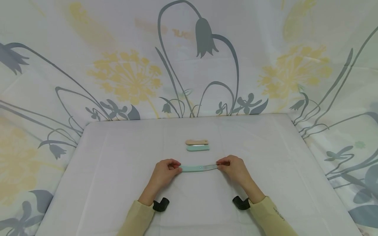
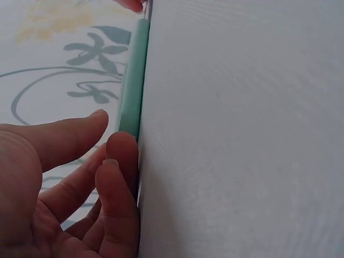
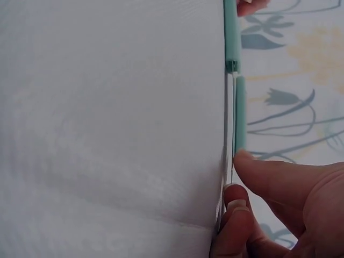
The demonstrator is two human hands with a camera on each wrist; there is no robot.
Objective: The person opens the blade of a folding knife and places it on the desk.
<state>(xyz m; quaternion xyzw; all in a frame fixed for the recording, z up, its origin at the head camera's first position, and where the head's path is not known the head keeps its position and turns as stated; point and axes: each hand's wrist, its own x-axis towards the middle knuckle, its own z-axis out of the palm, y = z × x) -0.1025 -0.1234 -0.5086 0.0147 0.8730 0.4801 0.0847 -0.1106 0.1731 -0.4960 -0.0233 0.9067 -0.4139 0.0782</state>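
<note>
An unfolded folding knife (image 1: 191,168) with a mint-green handle lies crosswise low over the white tabletop, its bare metal blade (image 1: 210,167) to the right. My left hand (image 1: 165,170) holds the outer end of the handle with thumb and fingertips. At the blade's tip, my right hand (image 1: 234,166) pinches with thumb and index finger. The left wrist view shows the mint handle (image 2: 133,80) running away from the left fingertips. In the right wrist view, the thin blade edge (image 3: 233,123) reaches down to the right fingertips, which hide its tip.
Beyond my hands lie a folded beige knife (image 1: 196,142) and, just in front of it, a folded mint-green knife (image 1: 198,148). Flower-patterned cloth (image 1: 183,65) rises behind the white table (image 1: 118,147) and along both sides. A black wrist mount (image 1: 161,205) sits at each cuff.
</note>
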